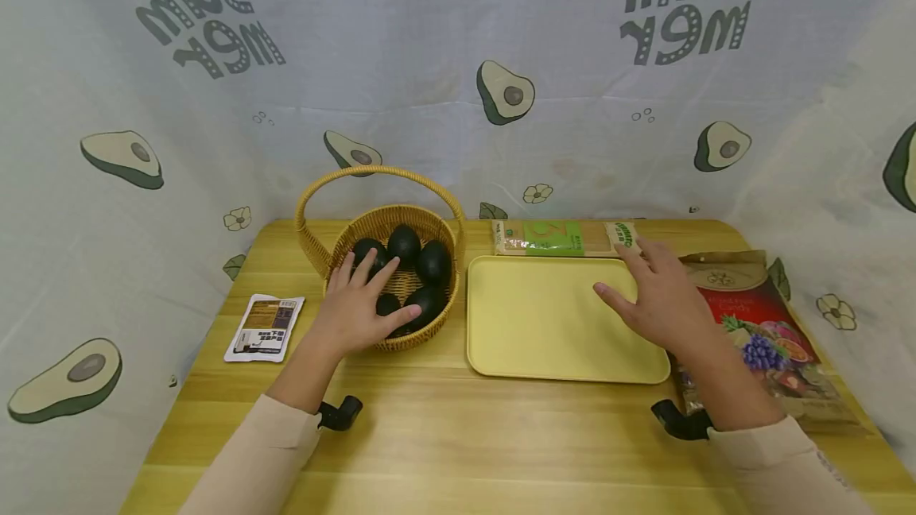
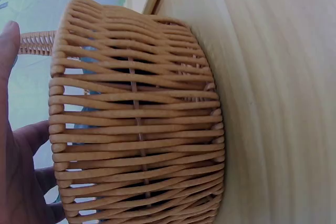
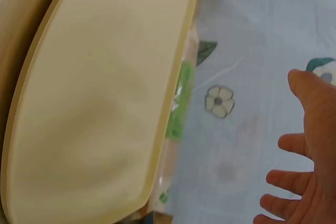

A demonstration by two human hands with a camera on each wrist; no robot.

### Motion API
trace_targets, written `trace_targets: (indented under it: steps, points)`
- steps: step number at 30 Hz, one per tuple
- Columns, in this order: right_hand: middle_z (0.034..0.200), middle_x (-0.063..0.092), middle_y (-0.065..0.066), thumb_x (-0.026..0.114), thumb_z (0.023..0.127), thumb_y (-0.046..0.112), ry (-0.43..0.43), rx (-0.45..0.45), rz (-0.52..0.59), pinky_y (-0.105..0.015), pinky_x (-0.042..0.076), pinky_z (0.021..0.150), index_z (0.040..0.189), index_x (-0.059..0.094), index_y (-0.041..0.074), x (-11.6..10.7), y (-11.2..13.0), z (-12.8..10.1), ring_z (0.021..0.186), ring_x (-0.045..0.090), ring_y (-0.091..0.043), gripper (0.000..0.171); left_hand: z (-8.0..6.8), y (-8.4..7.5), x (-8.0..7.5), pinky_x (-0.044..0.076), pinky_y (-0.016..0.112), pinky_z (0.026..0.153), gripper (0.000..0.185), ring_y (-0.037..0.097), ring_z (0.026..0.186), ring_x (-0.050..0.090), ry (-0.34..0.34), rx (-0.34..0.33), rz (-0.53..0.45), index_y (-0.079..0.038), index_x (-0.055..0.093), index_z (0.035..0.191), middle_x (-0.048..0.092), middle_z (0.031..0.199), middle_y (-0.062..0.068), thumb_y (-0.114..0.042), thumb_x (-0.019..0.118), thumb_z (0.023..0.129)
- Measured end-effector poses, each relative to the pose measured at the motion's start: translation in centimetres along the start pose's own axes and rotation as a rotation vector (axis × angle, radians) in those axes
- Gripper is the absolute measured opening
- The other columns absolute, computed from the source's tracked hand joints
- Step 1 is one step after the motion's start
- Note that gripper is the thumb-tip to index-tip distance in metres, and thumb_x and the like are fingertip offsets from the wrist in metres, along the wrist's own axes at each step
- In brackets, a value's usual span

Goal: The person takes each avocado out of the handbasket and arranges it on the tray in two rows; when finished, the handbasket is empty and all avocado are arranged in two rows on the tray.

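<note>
The left hand lies spread over the wicker basket at centre left of the frame, its fingers apart and straight above the dark avocados inside. The right hand hovers over the right edge of the yellow tray at centre, fingers apart and relaxed, holding nothing. A noodle packet lies just behind the tray on the desk.

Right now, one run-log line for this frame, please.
left hand: open over basket of avocados | right hand: open above tray | noodle pack behind tray
</note>
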State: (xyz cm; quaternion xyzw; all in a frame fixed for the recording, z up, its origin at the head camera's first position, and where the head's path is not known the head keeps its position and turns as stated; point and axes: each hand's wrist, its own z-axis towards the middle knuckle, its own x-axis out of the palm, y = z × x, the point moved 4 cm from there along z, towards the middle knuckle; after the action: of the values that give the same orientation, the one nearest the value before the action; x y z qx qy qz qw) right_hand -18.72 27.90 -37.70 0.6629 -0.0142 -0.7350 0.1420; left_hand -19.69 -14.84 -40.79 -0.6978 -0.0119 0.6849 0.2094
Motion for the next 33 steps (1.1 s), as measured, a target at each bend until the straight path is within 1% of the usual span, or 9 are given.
trace_targets:
  steps: [4, 8, 12, 17, 19, 22, 25, 27, 33]
  points:
    - [0.154, 0.036, -0.033, 0.07, 0.096, 0.039, -0.037, -0.035, 0.055, -0.074, 0.039, 0.102, 0.152, 0.043, 0.003, -0.1, 2.1, -0.3, 0.138, 0.036, -0.057, 0.072, -0.8, 0.1, 0.1, 0.013, 0.071, 0.121, 0.087, 0.052, 0.154, 0.014, -0.052, 0.003, -0.051, -0.025, 0.033, 0.161, 0.023, 0.169, 0.017, -0.071, 0.057, 0.091]
    - [0.151, 0.044, -0.028, 0.071, 0.096, 0.03, -0.053, -0.074, 0.095, -0.07, 0.047, 0.095, 0.143, 0.054, 0.005, 0.0, 4.6, -0.5, 0.135, 0.045, -0.053, 0.056, -1.6, 0.4, -0.1, 0.018, 0.07, 0.12, 0.08, 0.052, 0.151, 0.022, -0.122, -0.004, -0.096, -0.022, 0.037, 0.159, 0.029, 0.166, 0.018, -0.064, 0.059, 0.094]
    - [0.144, 0.053, -0.023, 0.071, 0.096, 0.026, -0.081, -0.126, 0.132, -0.063, 0.051, 0.096, 0.135, 0.062, 0.006, 0.2, 6.9, -0.4, 0.129, 0.054, -0.046, 0.045, -2.1, 0.7, -0.3, 0.024, 0.069, 0.117, 0.072, 0.051, 0.148, 0.025, -0.191, -0.032, -0.173, -0.018, 0.039, 0.158, 0.032, 0.163, 0.019, -0.054, 0.059, 0.098]
    - [0.136, 0.061, -0.017, 0.074, 0.094, 0.025, -0.12, -0.23, 0.225, -0.055, 0.053, 0.097, 0.129, 0.067, 0.006, 0.9, 9.8, -0.1, 0.124, 0.061, -0.038, 0.041, -2.9, 1.3, 0.1, 0.034, 0.07, 0.109, 0.067, 0.047, 0.149, 0.019, -0.246, -0.092, -0.293, -0.017, 0.041, 0.156, 0.026, 0.164, 0.018, -0.046, 0.062, 0.1]
    - [0.134, 0.063, -0.014, 0.075, 0.093, 0.024, -0.125, -0.274, 0.257, -0.053, 0.054, 0.096, 0.128, 0.068, 0.006, 1.3, 11.0, 0.0, 0.122, 0.062, -0.035, 0.04, -3.2, 1.6, 0.4, 0.037, 0.069, 0.105, 0.063, 0.046, 0.148, 0.017, -0.29, -0.117, -0.341, -0.016, 0.044, 0.154, 0.023, 0.165, 0.018, -0.043, 0.063, 0.1]
    - [0.132, 0.064, -0.011, 0.076, 0.092, 0.023, -0.124, -0.333, 0.293, -0.051, 0.055, 0.095, 0.127, 0.068, 0.007, 1.8, 12.9, 0.3, 0.122, 0.063, -0.032, 0.039, -3.6, 2.2, 0.8, 0.036, 0.07, 0.104, 0.058, 0.045, 0.148, 0.015, -0.381, -0.148, -0.42, -0.014, 0.048, 0.15, 0.019, 0.166, 0.017, -0.036, 0.065, 0.099]
    - [0.132, 0.065, -0.009, 0.076, 0.092, 0.025, -0.102, -0.377, 0.317, -0.049, 0.055, 0.097, 0.128, 0.068, 0.01, 2.4, 14.8, 0.7, 0.123, 0.063, -0.03, 0.039, -3.9, 2.9, 1.3, 0.031, 0.07, 0.107, 0.053, 0.044, 0.148, 0.015, -0.469, -0.177, -0.52, -0.011, 0.052, 0.146, 0.015, 0.166, 0.016, -0.027, 0.067, 0.098]
    - [0.133, 0.065, -0.008, 0.076, 0.093, 0.026, -0.069, -0.403, 0.335, -0.048, 0.054, 0.099, 0.129, 0.068, 0.012, 2.9, 16.2, 1.1, 0.124, 0.063, -0.028, 0.04, -3.9, 3.4, 1.5, 0.028, 0.07, 0.11, 0.05, 0.044, 0.149, 0.015, -0.501, -0.199, -0.596, -0.009, 0.052, 0.144, 0.012, 0.167, 0.015, -0.023, 0.067, 0.098]
    - [0.139, 0.061, -0.006, 0.072, 0.096, 0.03, 0.068, -0.452, 0.354, -0.045, 0.051, 0.105, 0.134, 0.065, 0.013, 4.6, 19.5, 2.6, 0.129, 0.06, -0.026, 0.042, -3.6, 4.8, 2.8, 0.026, 0.065, 0.119, 0.046, 0.043, 0.154, 0.018, -0.514, -0.288, -0.812, -0.006, 0.051, 0.144, 0.009, 0.168, 0.016, -0.021, 0.061, 0.102]
